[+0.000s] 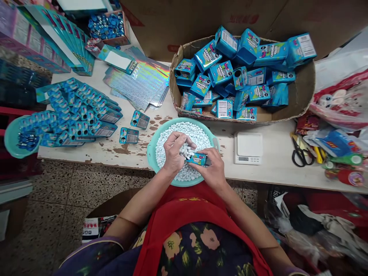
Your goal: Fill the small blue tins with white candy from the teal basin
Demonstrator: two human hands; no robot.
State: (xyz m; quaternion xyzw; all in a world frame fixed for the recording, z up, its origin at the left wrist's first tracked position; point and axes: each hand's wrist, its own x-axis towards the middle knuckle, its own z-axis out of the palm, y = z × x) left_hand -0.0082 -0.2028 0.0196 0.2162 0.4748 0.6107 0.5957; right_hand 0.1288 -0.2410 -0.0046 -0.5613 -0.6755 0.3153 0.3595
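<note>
A turquoise basin (150,150) full of small white candies (189,132) stands at the table's front edge. Over it, my left hand (174,151) is curled round a handful of the candies, held against the end of a small blue box. My right hand (212,167) grips that blue box (197,158), which lies tilted on its side with its end toward my left hand. Two similar blue boxes, one upper (140,119) and one lower (129,135), rest on the table left of the basin.
A cardboard tray (300,103) of blue boxes stands behind right. A white scale (248,148) and scissors (300,151) lie right. Many small boxes (83,111), holographic sheets (138,78) and a smaller turquoise bowl (13,140) are left.
</note>
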